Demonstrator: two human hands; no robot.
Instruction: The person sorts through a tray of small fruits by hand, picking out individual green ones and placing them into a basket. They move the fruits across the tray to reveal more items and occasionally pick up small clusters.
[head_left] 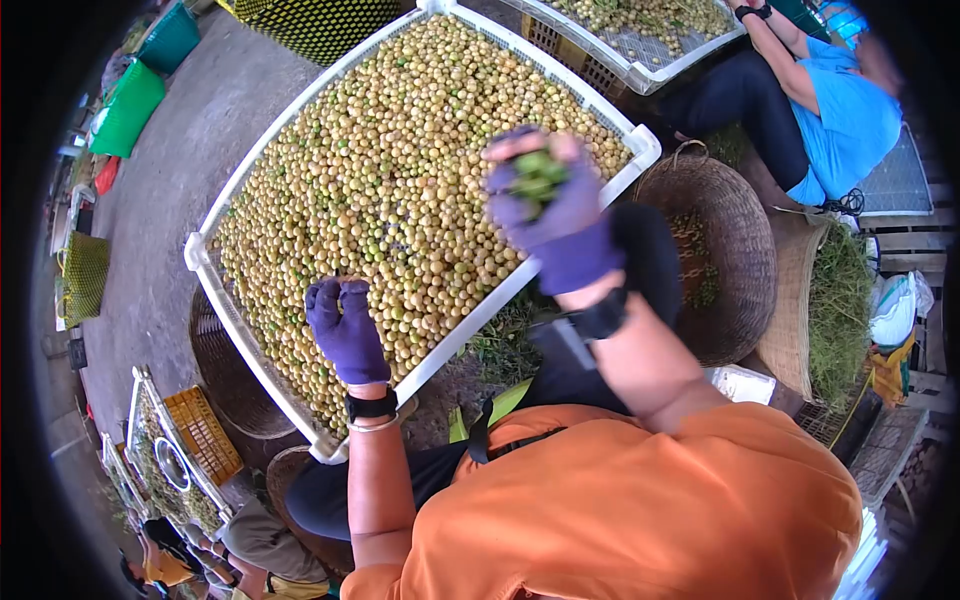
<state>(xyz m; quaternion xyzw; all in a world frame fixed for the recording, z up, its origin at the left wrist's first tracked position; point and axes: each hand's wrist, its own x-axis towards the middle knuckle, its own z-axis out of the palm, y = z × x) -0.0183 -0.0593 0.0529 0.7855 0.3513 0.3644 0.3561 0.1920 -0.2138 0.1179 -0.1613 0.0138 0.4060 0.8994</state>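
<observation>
A wide white-rimmed tray (235, 180) in front of me is filled with small round tan-yellow fruits (400, 170), with a few green ones among them. My right hand (555, 205), in a purple glove with bare fingertips, is raised over the tray's right side, palm up and blurred. Its fingers are curled round a handful of small green fruits (538, 180). Low over the tray's near left part is my left hand (345, 325), gloved in purple too, its fingers curled in close to the fruits. Whatever those fingers hold is hidden.
A deep woven basket (735, 270) with some green fruits stands right of the tray. Beyond it is a basket of thin green stems (840, 310). A person in a blue shirt (850, 120) sits by another fruit tray (650, 75). Yellow crates (205, 430) stand at left.
</observation>
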